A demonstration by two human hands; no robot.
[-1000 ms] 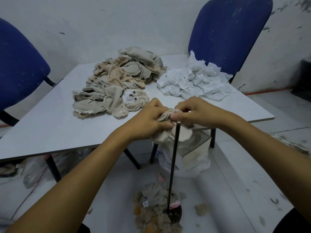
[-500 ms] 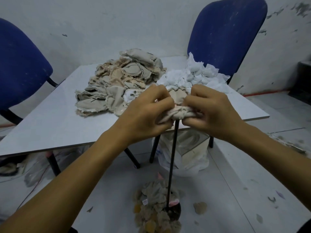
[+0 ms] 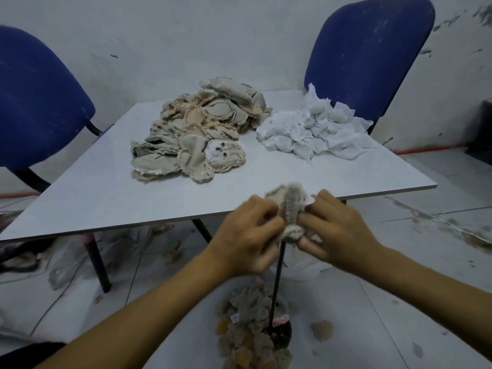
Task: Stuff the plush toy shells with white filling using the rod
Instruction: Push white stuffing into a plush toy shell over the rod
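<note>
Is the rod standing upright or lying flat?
Upright: the rod rises from its base on the floor into the plush shell gripped by both hands.

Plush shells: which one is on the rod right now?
The furry shell gripped between the left hand and right hand, sitting atop the upright rod. The other shells lie in the table pile or the floor heap.
</note>
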